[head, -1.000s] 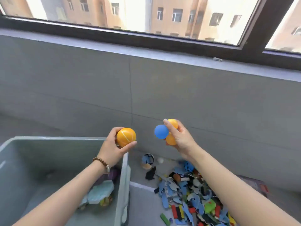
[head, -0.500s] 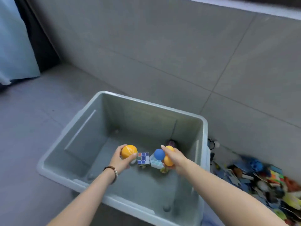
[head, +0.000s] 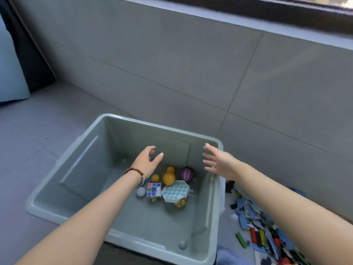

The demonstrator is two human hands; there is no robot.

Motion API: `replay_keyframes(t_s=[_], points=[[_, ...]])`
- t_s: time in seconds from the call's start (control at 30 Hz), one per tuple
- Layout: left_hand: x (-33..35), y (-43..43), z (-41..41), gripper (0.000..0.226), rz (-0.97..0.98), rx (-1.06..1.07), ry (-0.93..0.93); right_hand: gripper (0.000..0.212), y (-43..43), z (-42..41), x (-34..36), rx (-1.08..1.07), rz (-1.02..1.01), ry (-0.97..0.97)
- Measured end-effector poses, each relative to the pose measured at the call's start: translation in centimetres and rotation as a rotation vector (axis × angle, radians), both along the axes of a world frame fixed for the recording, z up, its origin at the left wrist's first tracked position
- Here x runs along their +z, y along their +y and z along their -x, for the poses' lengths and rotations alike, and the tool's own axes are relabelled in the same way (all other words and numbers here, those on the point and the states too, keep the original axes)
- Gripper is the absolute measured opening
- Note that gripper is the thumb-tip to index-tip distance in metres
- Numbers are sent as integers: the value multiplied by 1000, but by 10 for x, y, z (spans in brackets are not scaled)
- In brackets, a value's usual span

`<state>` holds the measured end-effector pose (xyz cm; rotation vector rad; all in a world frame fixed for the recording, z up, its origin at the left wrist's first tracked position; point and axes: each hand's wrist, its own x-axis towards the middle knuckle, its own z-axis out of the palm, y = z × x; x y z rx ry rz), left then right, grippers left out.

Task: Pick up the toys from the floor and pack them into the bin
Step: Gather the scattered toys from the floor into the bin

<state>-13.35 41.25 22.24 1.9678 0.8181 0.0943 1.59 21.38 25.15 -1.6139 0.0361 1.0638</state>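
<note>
both hands are hovering over the grey bin (head: 133, 138) and holding nothing: the left hand (head: 147, 161) is keeping its fingers loosely apart, the right hand (head: 219, 162) is spreading them wide. orange balls (head: 168, 178), a purple ball (head: 186, 174), a colour cube (head: 153, 189) and a pale blue bubble toy (head: 175, 191) are lying on the bin's bottom. a pile of toys (head: 263, 232) is lying on the floor just right of the bin.

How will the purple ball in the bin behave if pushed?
The purple ball looks round and smooth, so it would probably roll. Close to the bin wall and the hexagonal bubble toy, it likely stops soon.
</note>
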Motion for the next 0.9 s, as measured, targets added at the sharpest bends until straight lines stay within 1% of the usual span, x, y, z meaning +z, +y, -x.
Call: replay_keyframes(t_s=[0.1, 0.2, 0.3, 0.4, 0.47, 0.57, 0.63, 0.7, 0.77, 0.8, 0.9], points=[[42, -29, -30, 47, -59, -66, -112, 46, -49, -32, 50, -58, -28, -113], [74, -74, -61, 43, -93, -168, -215, 47, -118, -55, 78, -102, 55, -250], [88, -127, -91, 37, -111, -276, -293, 44, -190, -64, 73, -93, 227, -348], [80, -175, -118, 33, -184, -406, -317, 47, -248, -65, 46, -65, 368, -376], [61, -203, -135, 33, -251, -512, -270, 52, -272, -69, 22, -30, 452, -401], [17, -234, -165, 43, -288, -578, -87, 54, -292, -76, -17, -16, 494, -409], [-18, -244, -185, 55, -234, -541, 71, 53, -297, -85, -47, -22, 477, -416], [-58, -245, -204, 59, -180, -504, 221, 54, -296, -95, -76, -10, 461, -414], [-95, -242, -217, 45, -138, -464, 281, 56, -292, -106, -107, 13, 435, -393], [-116, -239, -223, 41, -135, -435, 302, 56, -289, -110, -123, 28, 418, -383], [-165, -235, -235, 67, -135, -341, 333, 54, -275, -123, -168, 31, 349, -330]])
